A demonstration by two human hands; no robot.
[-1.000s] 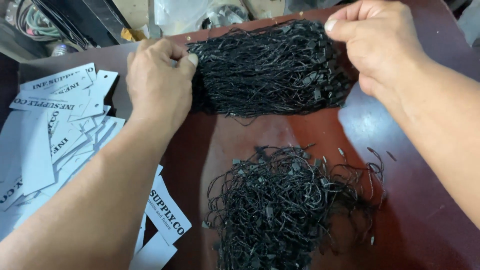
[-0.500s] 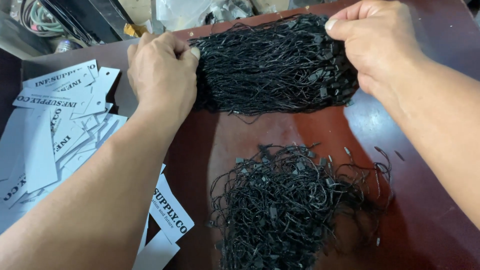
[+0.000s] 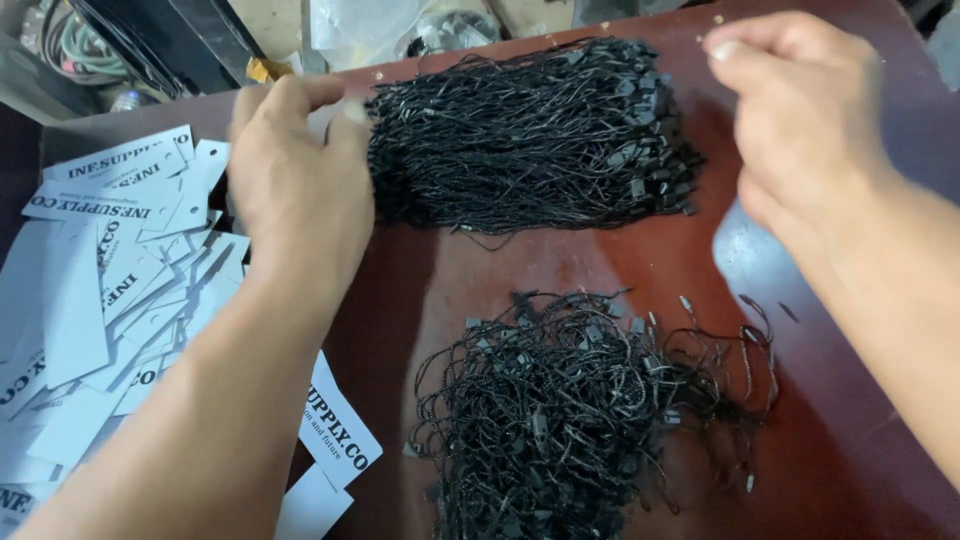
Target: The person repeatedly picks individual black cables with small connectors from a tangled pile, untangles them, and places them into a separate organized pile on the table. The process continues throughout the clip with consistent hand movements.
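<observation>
A neat bundle of black tag strings [image 3: 530,140] lies across the far part of the dark red table [image 3: 440,290]. My left hand [image 3: 300,190] pinches the bundle's left end between thumb and fingers. My right hand [image 3: 800,110] hovers just right of the bundle's clasp end, a small gap apart, fingertips pinched together with nothing visible in them. A looser tangled pile of black strings [image 3: 570,410] with small clasps lies nearer to me, between my forearms.
A heap of white printed paper tags [image 3: 100,280] covers the table's left side, and a few tags [image 3: 335,440] lie under my left forearm. Cables and dark clutter [image 3: 150,40] sit beyond the far edge, beside a clear plastic bag [image 3: 370,25].
My right hand has let go of the bundle's right end and drawn off to the right. My left hand has stayed at the left end.
</observation>
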